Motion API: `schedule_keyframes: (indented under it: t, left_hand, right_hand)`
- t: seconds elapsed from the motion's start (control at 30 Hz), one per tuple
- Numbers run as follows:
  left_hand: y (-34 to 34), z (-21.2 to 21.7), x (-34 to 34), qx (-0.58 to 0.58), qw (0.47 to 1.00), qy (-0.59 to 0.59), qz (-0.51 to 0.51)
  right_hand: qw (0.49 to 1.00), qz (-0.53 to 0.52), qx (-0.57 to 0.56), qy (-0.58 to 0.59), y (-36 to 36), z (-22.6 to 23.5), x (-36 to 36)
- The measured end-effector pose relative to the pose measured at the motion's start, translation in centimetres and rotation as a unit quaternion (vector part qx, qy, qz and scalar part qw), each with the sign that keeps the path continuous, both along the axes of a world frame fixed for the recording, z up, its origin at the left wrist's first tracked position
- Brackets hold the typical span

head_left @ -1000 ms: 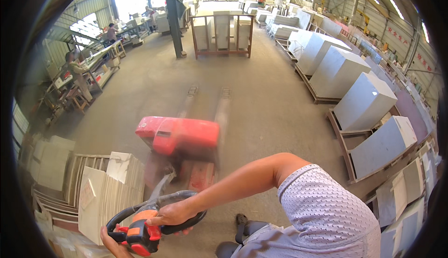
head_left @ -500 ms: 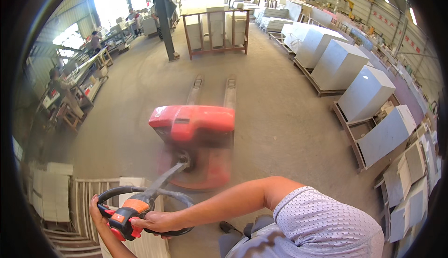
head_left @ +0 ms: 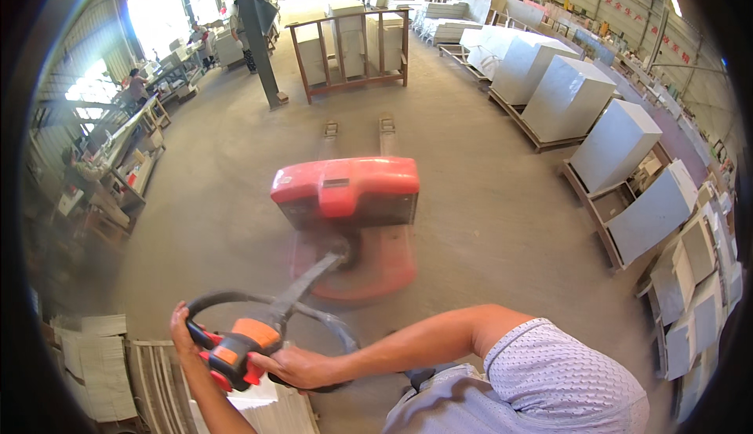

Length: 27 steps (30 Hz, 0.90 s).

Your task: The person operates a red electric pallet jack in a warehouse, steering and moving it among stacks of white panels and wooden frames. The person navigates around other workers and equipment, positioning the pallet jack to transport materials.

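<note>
A red electric pallet jack (head_left: 345, 187) stands on the floor in front of me, its two forks (head_left: 387, 137) pointing away with no load on them. Its steering arm (head_left: 314, 277) slants toward me and ends in a black loop handle (head_left: 239, 344) with an orange panel and red controls. My left hand (head_left: 183, 330) is closed around the left side of the loop. Across the handle's near right part, my right hand (head_left: 298, 366) grips by a red control, its fingers partly hidden.
Ahead, a brown metal rack (head_left: 351, 56) holds pale slabs, beside a dark post (head_left: 257, 41). Large pale blocks (head_left: 569, 98) on pallets line the right. People (head_left: 140, 87) are at benches on the left. Stacked slabs (head_left: 96, 367) and slatted wood (head_left: 161, 379) lie near left.
The pallet jack, handle and both hands sit farther right in the view. The rack and post have shifted left and look slightly closer. Both hands keep their grip.
</note>
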<state>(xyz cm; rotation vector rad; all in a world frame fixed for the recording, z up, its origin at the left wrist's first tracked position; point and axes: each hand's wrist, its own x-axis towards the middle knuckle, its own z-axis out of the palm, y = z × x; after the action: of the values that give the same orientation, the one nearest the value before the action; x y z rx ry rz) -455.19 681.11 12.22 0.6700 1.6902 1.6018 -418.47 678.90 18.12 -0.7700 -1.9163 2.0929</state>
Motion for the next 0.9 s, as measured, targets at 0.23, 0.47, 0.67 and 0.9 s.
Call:
schedule_keyframes:
  t: [0.23,0.47,0.67,0.9]
  left_hand:
    - [7.0,0.8,4.4,-0.004,0.998,-0.054,0.022]
    - [16.2,3.0,8.0,-0.008,1.0,-0.017,0.012]
    - [24.6,3.1,11.3,0.021,1.0,-0.005,-0.009]
    - [34.1,2.5,14.7,0.065,0.924,0.369,-0.077]
  right_hand:
    - [0.996,0.041,-0.032,-0.072,8.0,1.7,1.9]
    - [0.993,0.03,-0.04,-0.105,16.9,4.4,4.6]
    - [0.988,-0.028,0.075,-0.131,24.5,3.7,7.7]
    - [0.836,-0.11,0.429,-0.325,31.4,4.9,11.8]
